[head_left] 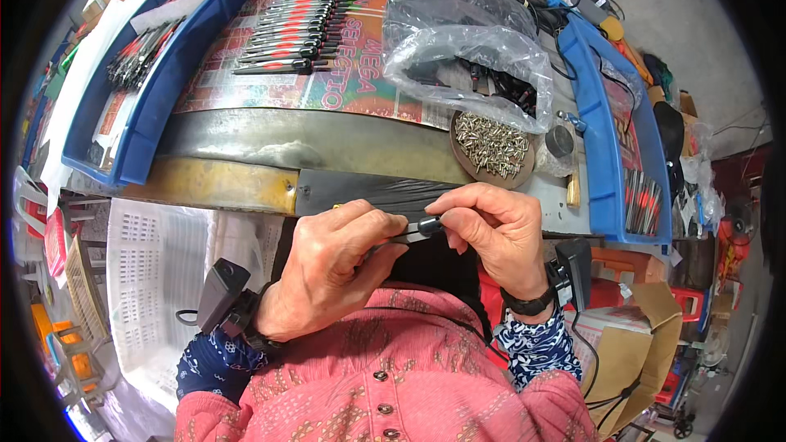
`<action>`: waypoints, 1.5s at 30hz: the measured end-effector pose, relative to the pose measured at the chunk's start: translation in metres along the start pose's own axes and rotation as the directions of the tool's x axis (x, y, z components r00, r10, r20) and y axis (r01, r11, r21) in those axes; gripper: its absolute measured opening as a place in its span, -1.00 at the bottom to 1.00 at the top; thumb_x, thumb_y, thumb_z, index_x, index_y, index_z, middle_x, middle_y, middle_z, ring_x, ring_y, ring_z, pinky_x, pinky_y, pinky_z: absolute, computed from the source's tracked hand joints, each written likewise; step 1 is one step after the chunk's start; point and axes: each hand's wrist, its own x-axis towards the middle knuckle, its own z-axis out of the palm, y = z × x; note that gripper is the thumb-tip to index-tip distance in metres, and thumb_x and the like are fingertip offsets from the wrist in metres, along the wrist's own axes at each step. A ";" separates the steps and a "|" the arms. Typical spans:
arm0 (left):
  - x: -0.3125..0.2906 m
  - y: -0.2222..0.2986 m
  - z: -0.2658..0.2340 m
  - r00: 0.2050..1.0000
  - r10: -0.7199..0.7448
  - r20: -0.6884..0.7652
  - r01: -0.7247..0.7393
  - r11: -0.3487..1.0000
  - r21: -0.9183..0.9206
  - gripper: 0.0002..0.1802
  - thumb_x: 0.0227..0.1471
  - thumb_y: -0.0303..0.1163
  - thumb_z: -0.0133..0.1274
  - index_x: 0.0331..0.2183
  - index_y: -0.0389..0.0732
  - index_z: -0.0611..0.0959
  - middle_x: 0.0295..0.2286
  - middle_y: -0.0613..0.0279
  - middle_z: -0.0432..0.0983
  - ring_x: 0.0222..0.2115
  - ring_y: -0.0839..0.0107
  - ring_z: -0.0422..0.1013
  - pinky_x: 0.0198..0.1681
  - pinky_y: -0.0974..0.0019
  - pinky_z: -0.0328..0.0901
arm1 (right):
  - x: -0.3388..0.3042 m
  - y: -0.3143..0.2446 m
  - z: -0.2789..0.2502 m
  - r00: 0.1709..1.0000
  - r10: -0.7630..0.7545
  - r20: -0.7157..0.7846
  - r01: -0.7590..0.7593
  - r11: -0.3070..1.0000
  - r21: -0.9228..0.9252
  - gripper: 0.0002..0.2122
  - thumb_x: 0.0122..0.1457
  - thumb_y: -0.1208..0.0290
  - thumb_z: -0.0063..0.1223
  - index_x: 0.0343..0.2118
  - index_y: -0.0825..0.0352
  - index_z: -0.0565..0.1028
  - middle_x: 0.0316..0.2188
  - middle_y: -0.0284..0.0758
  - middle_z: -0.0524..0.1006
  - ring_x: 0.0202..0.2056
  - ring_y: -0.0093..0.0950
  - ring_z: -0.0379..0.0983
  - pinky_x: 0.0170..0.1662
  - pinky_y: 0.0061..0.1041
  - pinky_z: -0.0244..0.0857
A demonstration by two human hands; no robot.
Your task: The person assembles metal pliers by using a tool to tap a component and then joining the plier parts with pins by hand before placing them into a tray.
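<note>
In front of my chest, my left hand (340, 262) is closed round a slim tool with a rounded black end (428, 226). Most of its length is hidden inside the fist. My right hand (499, 233) is closed in a pinch, with thumb and forefinger right by the tip of that black end. Whatever lies between those fingertips is too small or too covered to name. Just beyond the hands, a round dish (465, 162) holds many small silvery metal pieces (491, 144). Farther off lies a long row of slim black-and-red tools (286, 41) on a printed sheet.
Blue trays (141, 127) (602, 155) with more slim tools flank the bench. A clear plastic bag (471, 41) of black parts lies behind the dish. A white basket (151, 278) stands at lower left, a cardboard box (630, 352) at lower right. Black cables (565, 8) run at the back.
</note>
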 end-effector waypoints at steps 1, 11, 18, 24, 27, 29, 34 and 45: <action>-0.001 0.000 0.000 1.000 -0.005 0.003 0.005 1.000 -0.009 -0.75 -0.17 -0.65 0.25 -0.33 -0.36 0.62 -0.51 0.10 0.52 -0.57 0.32 0.47 -0.51 0.37 0.33 | 0.001 0.001 0.000 1.000 0.012 0.011 -0.012 1.000 0.000 -0.87 0.23 0.48 0.15 -0.27 0.45 0.61 -0.51 -0.42 0.54 -0.54 -0.72 0.40 -0.48 -0.74 0.26; -0.008 -0.001 0.011 0.999 -0.040 -0.011 0.040 0.998 -0.054 -0.77 -0.16 -0.65 0.24 -0.35 -0.33 0.61 -0.50 0.11 0.53 -0.57 0.29 0.45 -0.51 0.34 0.32 | 0.002 0.014 0.004 0.997 0.011 0.081 -0.012 1.000 0.021 -0.89 0.22 0.51 0.15 -0.33 0.46 0.61 -0.50 -0.38 0.56 -0.55 -0.68 0.44 -0.50 -0.71 0.31; -0.016 -0.007 0.012 0.997 -0.076 -0.012 0.075 0.994 -0.077 -0.77 -0.14 -0.65 0.24 -0.33 -0.32 0.62 -0.49 0.12 0.54 -0.56 0.29 0.46 -0.51 0.34 0.31 | -0.001 0.015 -0.002 0.977 0.017 0.214 -0.025 0.999 0.034 -0.83 0.15 0.53 0.22 -0.22 0.47 0.58 -0.37 -0.32 0.57 -0.44 -0.63 0.51 -0.41 -0.66 0.40; -0.023 -0.011 0.013 0.994 -0.102 0.036 0.105 0.989 -0.108 -0.76 -0.13 -0.67 0.23 -0.32 -0.31 0.63 -0.47 0.13 0.55 -0.54 0.30 0.47 -0.48 0.34 0.33 | 0.001 0.021 0.001 0.935 -0.190 0.300 0.272 0.927 -0.259 -0.78 0.07 0.54 0.25 -0.22 0.41 0.52 -0.41 -0.24 0.56 -0.42 -0.39 0.55 -0.37 -0.49 0.39; -0.023 -0.013 0.015 0.996 -0.091 -0.012 0.089 0.985 -0.148 -0.78 -0.13 -0.63 0.21 -0.33 -0.32 0.58 -0.51 0.03 0.49 -0.53 0.07 0.46 -0.50 0.19 0.32 | 0.001 0.025 0.004 0.908 -0.273 0.318 0.376 0.865 -0.332 -0.80 0.08 0.53 0.25 -0.23 0.43 0.53 -0.42 -0.23 0.58 -0.44 -0.40 0.56 -0.35 -0.50 0.43; -0.025 -0.014 0.013 0.995 -0.098 -0.013 0.096 0.986 -0.134 -0.78 -0.13 -0.62 0.22 -0.34 -0.32 0.58 -0.51 0.02 0.49 -0.52 0.07 0.46 -0.49 0.19 0.33 | 0.001 0.027 0.006 0.906 -0.289 0.308 0.393 0.845 -0.363 -0.80 0.09 0.51 0.25 -0.23 0.44 0.55 -0.42 -0.23 0.59 -0.44 -0.44 0.57 -0.33 -0.53 0.45; -0.029 -0.015 0.011 0.994 -0.110 -0.017 0.108 0.992 -0.061 -0.76 -0.13 -0.56 0.27 -0.33 -0.30 0.58 -0.51 0.05 0.50 -0.53 0.09 0.47 -0.48 0.20 0.35 | -0.001 0.031 0.012 0.927 -0.284 0.244 0.350 0.889 -0.295 -0.79 0.08 0.51 0.27 -0.23 0.43 0.57 -0.37 -0.22 0.62 -0.39 -0.45 0.60 -0.31 -0.55 0.47; -0.038 -0.019 0.017 0.994 -0.036 -0.099 0.038 0.999 0.020 -0.72 -0.18 -0.55 0.34 -0.33 -0.26 0.63 -0.47 0.14 0.60 -0.53 0.29 0.52 -0.47 0.34 0.38 | -0.005 0.028 0.010 0.942 -0.191 0.275 0.265 0.928 -0.263 -0.80 0.07 0.56 0.25 -0.23 0.44 0.55 -0.37 -0.18 0.61 -0.40 -0.34 0.60 -0.34 -0.48 0.45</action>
